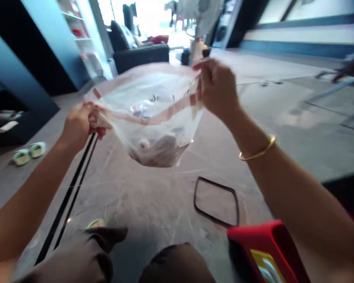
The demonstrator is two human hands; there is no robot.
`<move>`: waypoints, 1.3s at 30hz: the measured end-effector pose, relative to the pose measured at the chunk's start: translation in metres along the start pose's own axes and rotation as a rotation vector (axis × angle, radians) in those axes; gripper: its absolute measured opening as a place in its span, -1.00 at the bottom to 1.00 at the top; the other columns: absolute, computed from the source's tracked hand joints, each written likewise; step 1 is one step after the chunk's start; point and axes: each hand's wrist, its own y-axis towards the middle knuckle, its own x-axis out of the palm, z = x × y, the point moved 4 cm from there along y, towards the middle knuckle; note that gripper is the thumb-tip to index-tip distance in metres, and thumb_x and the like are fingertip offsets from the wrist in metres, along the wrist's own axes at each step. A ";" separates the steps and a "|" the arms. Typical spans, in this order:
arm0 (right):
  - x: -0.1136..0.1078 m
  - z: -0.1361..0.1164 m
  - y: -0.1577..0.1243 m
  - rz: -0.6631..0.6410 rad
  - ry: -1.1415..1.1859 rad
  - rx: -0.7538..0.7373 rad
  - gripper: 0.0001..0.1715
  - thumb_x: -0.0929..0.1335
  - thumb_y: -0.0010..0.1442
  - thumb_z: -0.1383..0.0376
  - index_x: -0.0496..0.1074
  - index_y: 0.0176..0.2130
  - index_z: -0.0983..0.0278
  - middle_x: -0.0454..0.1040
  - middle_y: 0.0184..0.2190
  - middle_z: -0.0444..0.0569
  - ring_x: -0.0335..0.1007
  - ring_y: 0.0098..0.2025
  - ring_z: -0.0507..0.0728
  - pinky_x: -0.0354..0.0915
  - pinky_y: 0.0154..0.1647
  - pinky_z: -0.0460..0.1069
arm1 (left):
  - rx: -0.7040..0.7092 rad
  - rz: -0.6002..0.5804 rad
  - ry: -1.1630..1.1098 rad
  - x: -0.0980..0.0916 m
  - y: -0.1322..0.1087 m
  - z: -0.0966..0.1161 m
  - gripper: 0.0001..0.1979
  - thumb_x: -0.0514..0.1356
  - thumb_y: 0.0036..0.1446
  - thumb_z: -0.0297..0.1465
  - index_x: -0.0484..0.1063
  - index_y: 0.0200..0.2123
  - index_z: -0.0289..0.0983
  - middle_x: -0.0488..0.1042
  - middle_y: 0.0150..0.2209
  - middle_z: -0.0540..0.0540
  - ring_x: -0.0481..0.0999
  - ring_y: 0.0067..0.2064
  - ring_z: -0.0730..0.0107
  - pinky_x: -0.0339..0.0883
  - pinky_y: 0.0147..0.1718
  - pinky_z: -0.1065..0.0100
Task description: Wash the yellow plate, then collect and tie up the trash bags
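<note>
A translucent white plastic bag (pixel 153 137) hangs above the floor, its mouth stretched wide between my hands. Several things lie in its bottom; through the plastic I cannot make out their kind. My left hand (pixel 84 120) is closed on the left side of the rim, where the plastic bunches up. Gripping the right side of the rim is my right hand (pixel 216 86), held higher than the left. A gold bangle (pixel 258 149) circles the right forearm. Below the bag, a dark frame with rounded corners (pixel 216 202) lies on the floor.
A red container with a yellow label (pixel 262 247) stands at the lower right, close to my leg. Pale slippers (pixel 29 153) rest on the grey tiled floor (pixel 141 196) at the left. Farther back are a dark sofa (pixel 141 57) and a standing fan (pixel 199 19).
</note>
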 end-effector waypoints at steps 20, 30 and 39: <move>0.653 -0.229 -0.020 -0.807 0.110 -0.097 -0.71 0.40 0.10 0.32 0.62 -0.16 0.32 0.62 -0.47 0.00 0.55 -0.39 0.15 0.42 -0.30 -0.01 | -0.657 0.346 0.731 -0.585 -0.135 -0.205 -0.60 0.08 0.15 -0.08 0.52 -0.27 -0.27 0.47 -0.59 0.02 0.50 -0.61 0.32 0.32 -0.65 0.42; 0.737 -0.312 -0.029 -1.028 0.518 0.107 -0.77 0.49 -0.04 0.27 0.62 -0.31 0.29 0.61 -0.45 -0.05 0.55 -0.35 0.12 0.53 -0.27 0.03 | -0.573 0.796 0.471 -0.669 -0.178 -0.194 -0.63 0.29 0.01 -0.12 0.59 -0.24 -0.27 0.61 -0.40 -0.09 0.56 -0.50 0.28 0.47 -0.55 0.33; 0.809 -0.370 -0.085 -1.165 0.676 0.047 -0.60 0.53 -0.13 0.23 0.58 -0.23 0.31 0.61 -0.36 0.00 0.56 -0.26 0.16 0.52 -0.21 0.07 | -0.622 0.958 0.295 -0.675 -0.230 -0.205 -0.59 0.28 0.02 -0.14 0.50 -0.17 -0.33 0.51 -0.45 -0.02 0.53 -0.50 0.40 0.54 -0.45 0.35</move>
